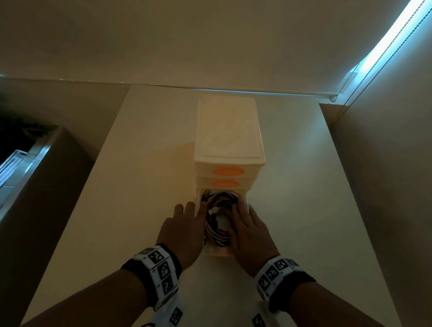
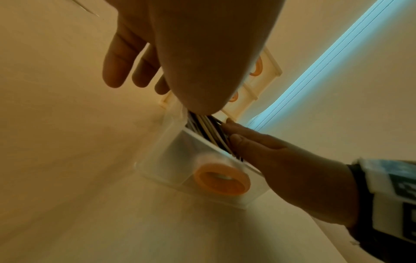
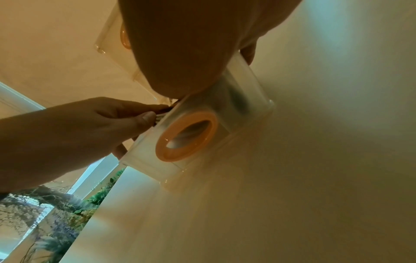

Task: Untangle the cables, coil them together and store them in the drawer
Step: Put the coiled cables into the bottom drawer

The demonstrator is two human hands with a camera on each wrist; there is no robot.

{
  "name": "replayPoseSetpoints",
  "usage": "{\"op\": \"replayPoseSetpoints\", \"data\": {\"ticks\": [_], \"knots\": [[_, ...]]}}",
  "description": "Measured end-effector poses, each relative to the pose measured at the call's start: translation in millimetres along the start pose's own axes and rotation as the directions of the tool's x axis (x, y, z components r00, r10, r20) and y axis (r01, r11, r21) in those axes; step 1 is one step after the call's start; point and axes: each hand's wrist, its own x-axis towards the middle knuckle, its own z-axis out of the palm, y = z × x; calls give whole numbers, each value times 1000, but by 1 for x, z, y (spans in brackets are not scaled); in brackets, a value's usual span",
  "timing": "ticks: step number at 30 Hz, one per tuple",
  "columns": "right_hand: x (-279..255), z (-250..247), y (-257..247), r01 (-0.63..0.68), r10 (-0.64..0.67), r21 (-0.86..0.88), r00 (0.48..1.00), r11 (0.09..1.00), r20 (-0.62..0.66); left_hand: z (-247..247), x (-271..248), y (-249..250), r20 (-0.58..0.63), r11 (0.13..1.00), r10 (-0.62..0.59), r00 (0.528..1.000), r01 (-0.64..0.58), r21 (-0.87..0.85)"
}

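Coiled cables (image 1: 218,221) lie in the pulled-out bottom drawer (image 1: 215,252), its long axis running from the person toward the drawer unit (image 1: 230,139) on the counter (image 1: 136,209). Left hand (image 1: 184,228) and right hand (image 1: 250,232) flank the coil, equally near, fingers extended, pressing rather than gripping; the closing push likely runs away from the person.

Lighting and picture quality

Dim, warm yellow-brown cast in all views. Cool blue daylight leaks along the blind edge (image 1: 389,45) at upper right. Head view bows straight lines near the edges. Both wrist views soft; the near palm (image 2: 202,53) is a dark blur.
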Motion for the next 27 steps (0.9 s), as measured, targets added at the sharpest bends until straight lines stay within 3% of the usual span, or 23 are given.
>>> {"op": "replayPoseSetpoints", "data": {"ticks": [3,5,7,9,12,14,16,22,27], "knots": [[9,-1,-1,52,-51,-45,998,998,22,-5,-2,1,32,997,-21,999,23,-69],[19,0,1,36,-30,-77,996,996,82,-2,-1,-4,-123,985,1,992,-22,-169],[30,6,9,29,-18,-98,993,995,113,4,3,-9,-308,972,64,949,-129,-196],[34,11,17,45,-29,-111,990,993,136,10,5,-12,-360,965,143,922,-211,-158],[29,3,21,101,-87,-124,990,987,107,32,7,-10,-183,958,281,942,-287,-10],[21,-9,13,109,-105,-75,993,991,54,44,5,-11,-57,965,263,963,-261,33],[13,-15,4,86,-86,-8,996,996,-4,41,-1,-9,-13,964,253,967,-251,90],[6,-9,6,4,3,114,998,993,-60,33,-12,8,7,949,262,965,-259,178],[-13,-15,13,136,-136,2,991,991,5,20,-23,3,3,964,249,969,-248,98]]}}
